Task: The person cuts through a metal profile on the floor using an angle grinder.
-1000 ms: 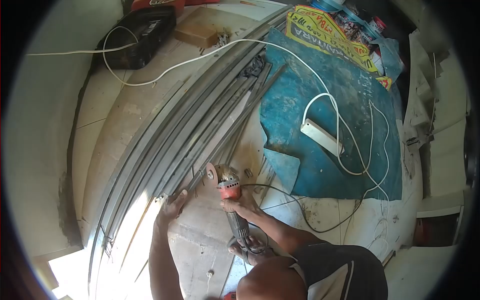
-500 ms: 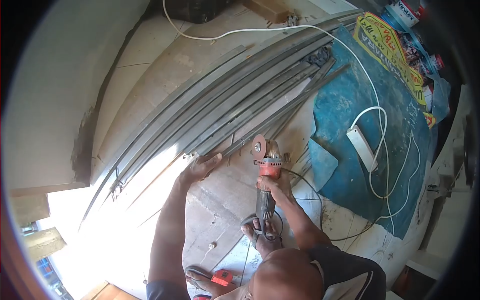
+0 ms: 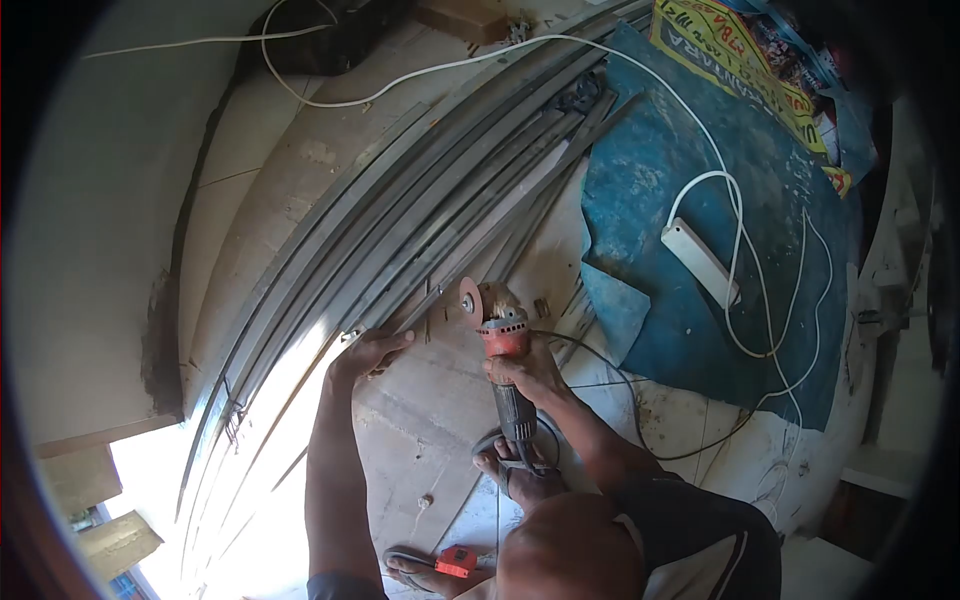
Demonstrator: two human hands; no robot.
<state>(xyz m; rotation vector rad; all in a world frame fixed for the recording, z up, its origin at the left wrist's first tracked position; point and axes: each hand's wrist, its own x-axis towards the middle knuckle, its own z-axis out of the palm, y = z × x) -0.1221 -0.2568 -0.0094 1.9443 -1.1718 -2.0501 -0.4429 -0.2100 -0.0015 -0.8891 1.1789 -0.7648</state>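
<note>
My right hand [image 3: 522,368] grips a red and black angle grinder [image 3: 508,345] around its body, its thin disc [image 3: 471,302] pointing up and away from me. The disc stands to the right of a long, narrow metal bar [image 3: 500,235], with a gap between them in the picture. My left hand [image 3: 370,353] is at the near end of this bar, with its fingers closed around it; part of the grip is hidden. Beyond the hand lies a bundle of long grey metal bars [image 3: 400,195] on the floor.
A blue sheet [image 3: 665,160] lies at right, with a white power strip [image 3: 700,262] and cords on it. Near my sandalled feet is a red tape measure [image 3: 457,561]. A yellow lettered banner [image 3: 735,65] lies at the upper right; a brown block [image 3: 462,20] is at the top.
The view has shifted, so the sheet and bars appear further left and higher. My left hand and the grinder have come slightly nearer my body relative to the floor.
</note>
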